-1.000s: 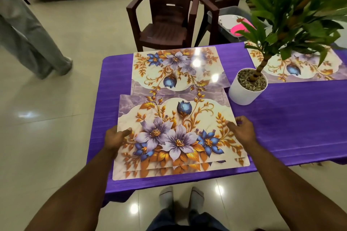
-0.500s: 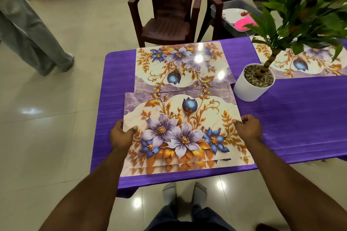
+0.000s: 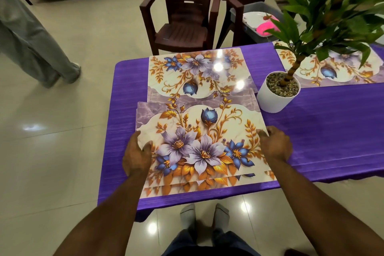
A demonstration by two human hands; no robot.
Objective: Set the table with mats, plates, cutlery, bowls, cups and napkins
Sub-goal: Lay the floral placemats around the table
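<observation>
A stack of floral place mats (image 3: 199, 143) lies at the near edge of the purple-clothed table (image 3: 332, 131). My left hand (image 3: 137, 155) grips the stack's left edge, thumb on top. My right hand (image 3: 275, 144) holds the right edge with curled fingers. The lower mats stick out a little toward me. Another floral mat (image 3: 199, 75) lies flat just beyond the stack, on the far side. A third mat (image 3: 340, 70) lies at the far right, partly hidden by plant leaves.
A white pot with a leafy plant (image 3: 277, 91) stands right of the mats. Two brown plastic chairs (image 3: 182, 14) stand beyond the table. A grey tub (image 3: 257, 18) with a white plate and pink items sits behind them. A person's legs (image 3: 31, 43) are at left.
Both hands have kept hold of the mat stack, which has shifted slightly right on the table. The person at left has barely moved.
</observation>
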